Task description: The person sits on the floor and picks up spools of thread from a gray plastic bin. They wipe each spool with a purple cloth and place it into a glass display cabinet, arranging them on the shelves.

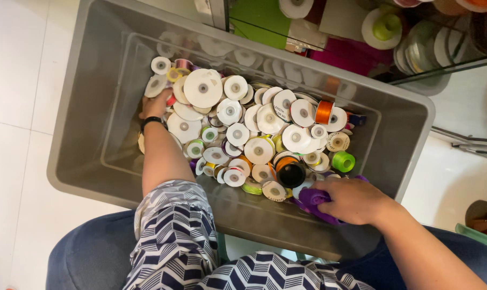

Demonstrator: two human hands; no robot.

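Head view shows you seated over a grey plastic bin (93,134) holding a dense heap of ribbon spools (254,134), mostly white-faced reels with orange, green and yellow ones mixed in. Your right hand (356,200) is clenched around a purple ribbon spool (312,197) at the near right edge of the heap, fingers wrapped over the top; the spool sits low against the bin's near wall, which suggests a lift out of the pile rather than a push. Your left hand (156,105) reaches deep to the far left of the heap, a black wristband (151,121) showing; its fingers lie among the white reels, and you cannot tell from this angle whether they are closed on one or merely resting. A large white spool (202,87) lies just beside that hand. A green spool (343,161) and a black-cored reel (291,174) sit near the right hand.

Bin rests on a white tiled floor (12,80). Beyond the far rim, a glass-fronted shelf (361,37) carries further reels and green and pink material. Your patterned sleeve (173,231) and dark trousers fill the lower frame
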